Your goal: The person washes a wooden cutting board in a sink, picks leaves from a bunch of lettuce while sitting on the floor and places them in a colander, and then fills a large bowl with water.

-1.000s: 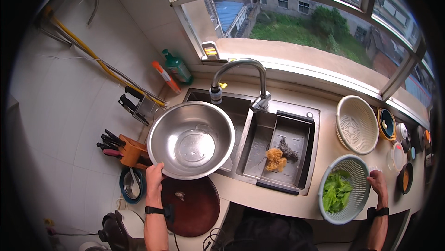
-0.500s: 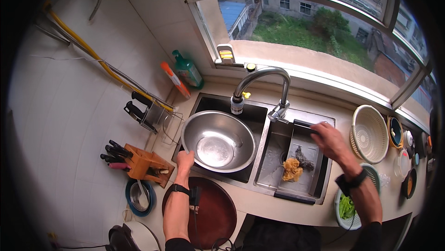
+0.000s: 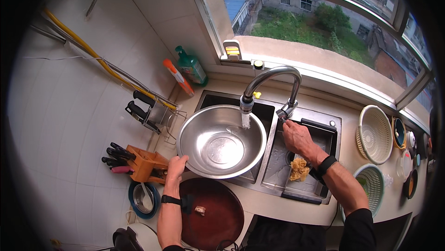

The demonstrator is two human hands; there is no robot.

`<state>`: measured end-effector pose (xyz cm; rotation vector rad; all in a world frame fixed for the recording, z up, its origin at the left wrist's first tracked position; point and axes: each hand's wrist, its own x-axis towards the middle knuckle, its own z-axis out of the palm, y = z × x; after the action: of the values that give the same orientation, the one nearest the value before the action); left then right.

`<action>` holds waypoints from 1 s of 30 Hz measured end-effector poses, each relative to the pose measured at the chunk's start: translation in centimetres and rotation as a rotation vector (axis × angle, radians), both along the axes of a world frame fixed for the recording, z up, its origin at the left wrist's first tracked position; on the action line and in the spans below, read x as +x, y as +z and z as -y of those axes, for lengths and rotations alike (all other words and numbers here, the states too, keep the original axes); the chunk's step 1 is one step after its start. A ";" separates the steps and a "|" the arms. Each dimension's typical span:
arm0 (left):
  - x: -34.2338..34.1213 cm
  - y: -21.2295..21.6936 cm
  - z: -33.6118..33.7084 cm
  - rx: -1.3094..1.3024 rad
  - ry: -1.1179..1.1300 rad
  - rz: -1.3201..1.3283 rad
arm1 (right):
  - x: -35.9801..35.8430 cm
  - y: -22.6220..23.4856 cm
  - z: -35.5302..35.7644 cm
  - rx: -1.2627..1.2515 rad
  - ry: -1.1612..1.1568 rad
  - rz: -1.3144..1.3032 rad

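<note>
My left hand [image 3: 176, 166] is closed on the near-left rim of a wide stainless steel basin [image 3: 194, 147], which rests tilted over the left sink. At the tap lever [image 3: 281, 116] my right hand [image 3: 298, 136] is closed, its fingers wrapped around the lever. Water runs from the spout of the curved chrome tap [image 3: 299, 84] into the basin's far right side. Below my right forearm, a yellow-brown scrubber [image 3: 299, 170] lies in the steel tray [image 3: 296, 190] of the right sink.
A brown round board [image 3: 218, 223] and a wooden knife block [image 3: 141, 158] stand at left. Green [image 3: 192, 68] and orange [image 3: 178, 77] bottles stand in the far corner. A cream basket [image 3: 373, 135] and a green colander [image 3: 379, 186] sit at right, below the window.
My right hand has moved left from the tray's far edge to the tap lever. Water now flows from the tap. The basin has shifted slightly, with my left hand still on its rim.
</note>
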<state>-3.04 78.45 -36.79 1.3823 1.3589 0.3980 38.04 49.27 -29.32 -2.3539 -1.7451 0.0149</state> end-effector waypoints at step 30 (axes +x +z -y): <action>1.3 2.5 6.8 -0.221 0.013 0.623 | 0.1 0.0 1.7 0.132 0.002 0.126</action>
<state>-1.76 71.66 -34.29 0.9532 0.8655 0.6075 38.18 47.59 -29.33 -2.3026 -1.7460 -0.2457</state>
